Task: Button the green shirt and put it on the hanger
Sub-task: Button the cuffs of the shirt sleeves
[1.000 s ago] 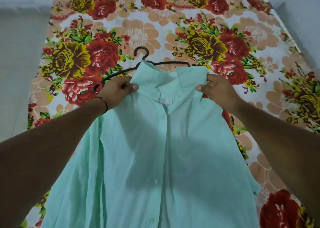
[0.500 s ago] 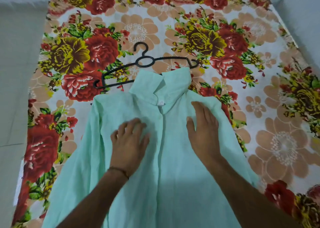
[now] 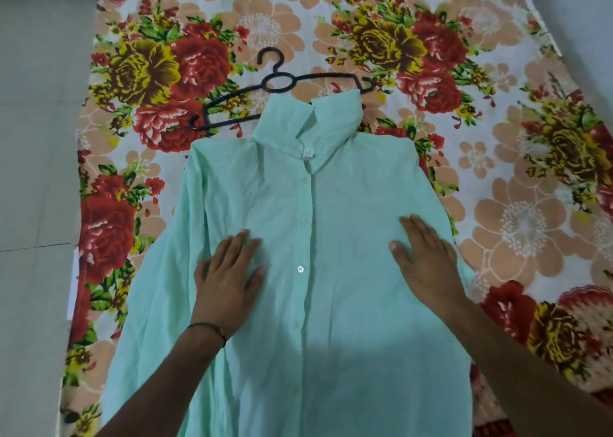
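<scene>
The mint-green shirt (image 3: 308,224) lies flat and front-up on the floral bedsheet, collar pointing away from me. A row of white buttons runs down its placket. My left hand (image 3: 229,277) presses flat on the shirt's left chest with fingers straight. On the right side of the shirt my right hand (image 3: 428,261) lies flat as well. The black plastic hanger (image 3: 282,83) rests on the sheet just beyond the collar, partly hidden under it.
The floral bedsheet (image 3: 497,171) covers a mattress that fills the middle of the view. Grey floor (image 3: 36,171) runs along the left side, and more grey shows at the top right corner.
My hands let go of the shirt's shoulders, laid it down, and slid flat down its front toward me. The shirt now lies spread out below the hanger.
</scene>
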